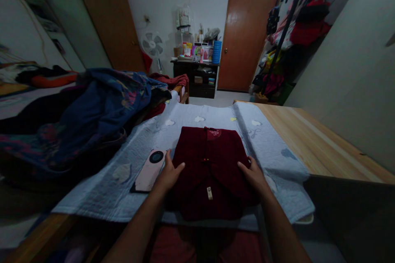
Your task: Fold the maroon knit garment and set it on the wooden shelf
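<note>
A dark red jacket [197, 176] lies folded into a neat block on the light blue quilted cover [197, 113]. Knotted fastenings with small beads run down its front, and a pale label shows near the side closest to me. My left hand [169, 172] grips its left edge, thumb on top, the other fingers mostly hidden. On the opposite edge, my right hand [253, 174] holds it the same way. Just left of my left hand rests a pale pink phone [149, 172] with a round black camera ring.
Blue patterned clothes [92, 111] are heaped at the left. Bare wooden boards [286, 135] extend along the right. Beyond the bed stand a dark cabinet [196, 78] loaded with items, a white fan [153, 45] and a brown door [243, 33]. Bags [308, 28] hang at the right.
</note>
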`<state>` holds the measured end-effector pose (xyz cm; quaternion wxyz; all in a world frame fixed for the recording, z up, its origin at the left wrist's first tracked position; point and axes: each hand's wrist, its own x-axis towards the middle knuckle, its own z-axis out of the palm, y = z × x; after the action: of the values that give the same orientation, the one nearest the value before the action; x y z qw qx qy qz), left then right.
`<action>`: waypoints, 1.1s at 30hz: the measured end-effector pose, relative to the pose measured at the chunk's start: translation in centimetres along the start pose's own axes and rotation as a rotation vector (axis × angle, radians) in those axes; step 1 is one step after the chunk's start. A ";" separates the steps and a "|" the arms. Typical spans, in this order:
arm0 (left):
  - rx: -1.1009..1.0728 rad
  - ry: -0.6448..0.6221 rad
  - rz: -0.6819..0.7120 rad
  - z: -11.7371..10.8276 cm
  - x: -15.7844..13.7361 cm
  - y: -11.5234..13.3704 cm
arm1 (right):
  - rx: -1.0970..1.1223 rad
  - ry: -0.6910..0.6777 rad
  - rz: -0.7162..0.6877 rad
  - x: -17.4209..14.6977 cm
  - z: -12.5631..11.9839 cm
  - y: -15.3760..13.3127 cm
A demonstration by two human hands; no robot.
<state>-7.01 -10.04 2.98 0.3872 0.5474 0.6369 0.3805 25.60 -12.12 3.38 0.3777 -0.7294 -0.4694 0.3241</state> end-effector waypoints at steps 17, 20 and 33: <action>-0.934 -0.306 -0.617 -1.4 -1.4 3.2 | 0.790 -0.509 0.479 1.9 -1.6 -3.1; -0.952 -0.324 -0.628 -1.6 -1.4 3.0 | 0.853 -0.552 0.537 2.0 -1.6 -3.3; -0.800 -0.397 -0.261 -2.0 -1.0 3.1 | 0.867 -0.508 0.307 0.9 -1.4 -2.6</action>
<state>-7.53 -10.82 6.69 0.7271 0.3324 0.4171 0.4323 25.91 -10.87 6.19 0.4675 -0.4649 -0.2567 0.7067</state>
